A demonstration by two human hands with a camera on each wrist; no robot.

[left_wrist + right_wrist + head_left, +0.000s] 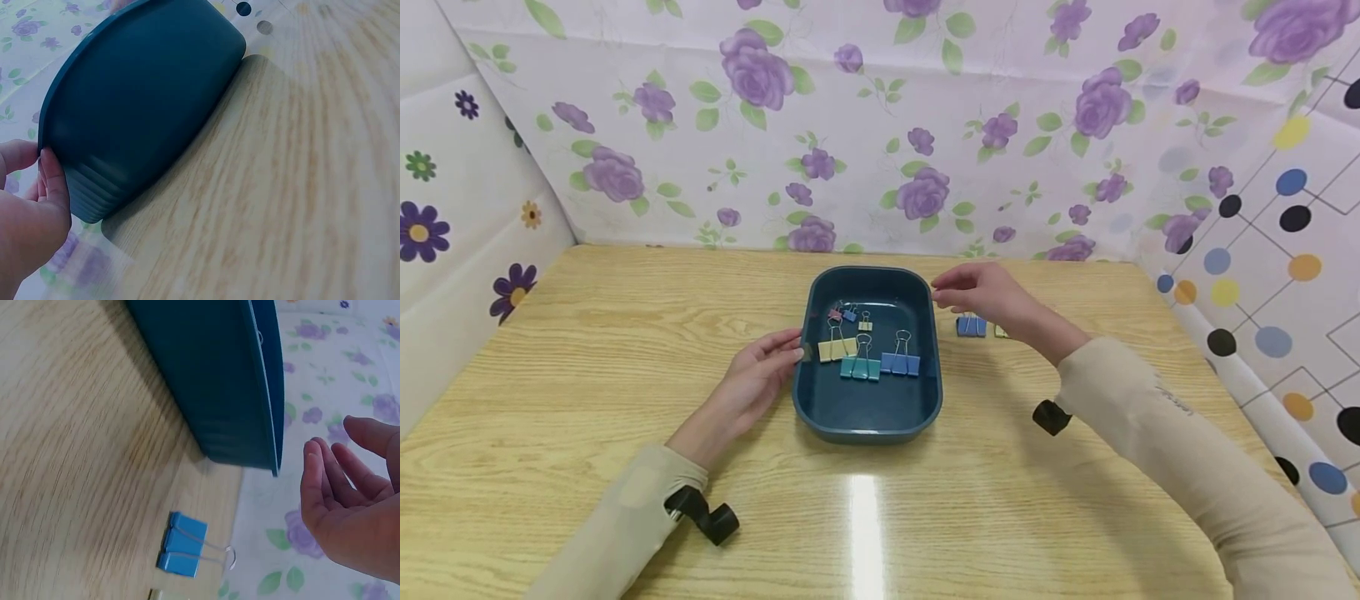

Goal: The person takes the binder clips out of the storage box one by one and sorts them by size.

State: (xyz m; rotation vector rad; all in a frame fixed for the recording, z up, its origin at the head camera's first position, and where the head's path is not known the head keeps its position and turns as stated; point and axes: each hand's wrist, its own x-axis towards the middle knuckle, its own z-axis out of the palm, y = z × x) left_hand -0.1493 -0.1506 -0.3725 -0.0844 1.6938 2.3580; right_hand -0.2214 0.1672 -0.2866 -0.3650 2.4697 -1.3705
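A dark teal tray (868,417) holds several binder clips: a large yellow clip (837,349), a green clip (860,368), a blue clip (900,364) and small ones at the back. My left hand (756,375) pinches the tray's left rim between thumb and fingers, clearer in the left wrist view. Just off the tray's right rim, my right hand (981,292) hovers with loosely bent fingers and nothing between them, as the right wrist view (350,494) shows. Below that hand, another blue binder clip (183,544) lies on the table.
A yellow clip (1001,331), partly hidden by the right wrist, lies to the right of the blue one outside the tray. The wooden table (625,350) ends at a flowered cloth wall (850,125) behind, with patterned cloths at both sides.
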